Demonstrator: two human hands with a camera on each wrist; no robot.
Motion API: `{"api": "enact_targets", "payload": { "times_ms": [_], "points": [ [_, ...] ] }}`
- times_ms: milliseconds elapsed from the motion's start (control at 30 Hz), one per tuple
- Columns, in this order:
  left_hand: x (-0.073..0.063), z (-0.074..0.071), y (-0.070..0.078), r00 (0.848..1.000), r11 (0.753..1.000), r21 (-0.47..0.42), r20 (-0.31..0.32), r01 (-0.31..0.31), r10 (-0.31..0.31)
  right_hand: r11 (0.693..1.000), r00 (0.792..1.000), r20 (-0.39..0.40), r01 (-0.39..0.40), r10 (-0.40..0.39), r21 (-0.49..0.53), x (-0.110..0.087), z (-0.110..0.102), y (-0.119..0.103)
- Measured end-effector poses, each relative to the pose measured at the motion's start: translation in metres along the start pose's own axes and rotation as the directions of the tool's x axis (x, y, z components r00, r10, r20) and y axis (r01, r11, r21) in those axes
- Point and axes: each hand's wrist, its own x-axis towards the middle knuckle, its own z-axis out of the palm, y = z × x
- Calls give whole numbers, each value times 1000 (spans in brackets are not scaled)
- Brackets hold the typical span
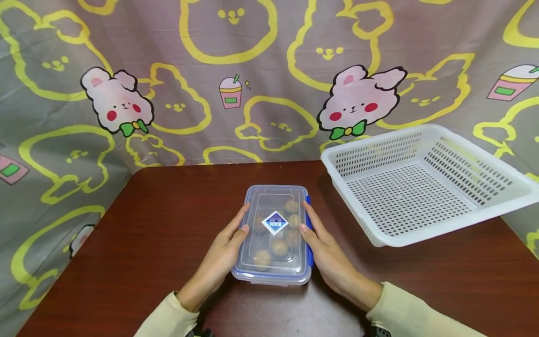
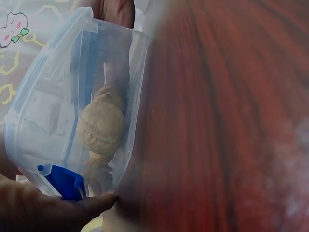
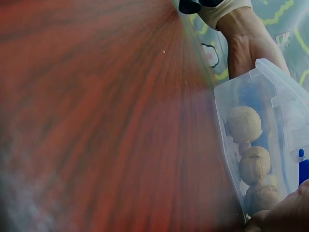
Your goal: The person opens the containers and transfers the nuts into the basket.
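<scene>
A clear plastic food container [image 1: 269,276] is held between both hands, over the dark red table. Its lid [image 1: 273,199] is on, with a blue diamond label in the middle and a blue clip [image 1: 310,252] along the right side. Several round tan balls that look like walnuts [image 3: 255,165] lie inside, seen through the plastic. My left hand [image 1: 221,257] grips the left side, thumb at the lid's edge. On the opposite side my right hand [image 1: 334,260] holds it the same way. In the left wrist view one walnut [image 2: 101,126] shows close behind the container wall.
A white perforated plastic basket [image 1: 375,224] stands to the right of the container, with nothing in it. The wooden table [image 1: 168,210] spreads out around both. Behind it hangs a grey curtain [image 1: 189,154] printed with yellow outlines and rabbits.
</scene>
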Motion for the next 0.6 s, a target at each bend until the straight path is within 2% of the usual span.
{"api": "enact_targets", "payload": {
  "times_ms": [333, 600],
  "points": [
    [0, 0, -1, 1000, 1000, 28, -1, -3, 3, 1000, 1000, 28, -9, 9, -14, 2, -3, 1],
    [-2, -2, 0, 1000, 1000, 19, 6, -8, 8, 998, 999, 31, 31, -30, -50, 4, -4, 0]
  ]
}}
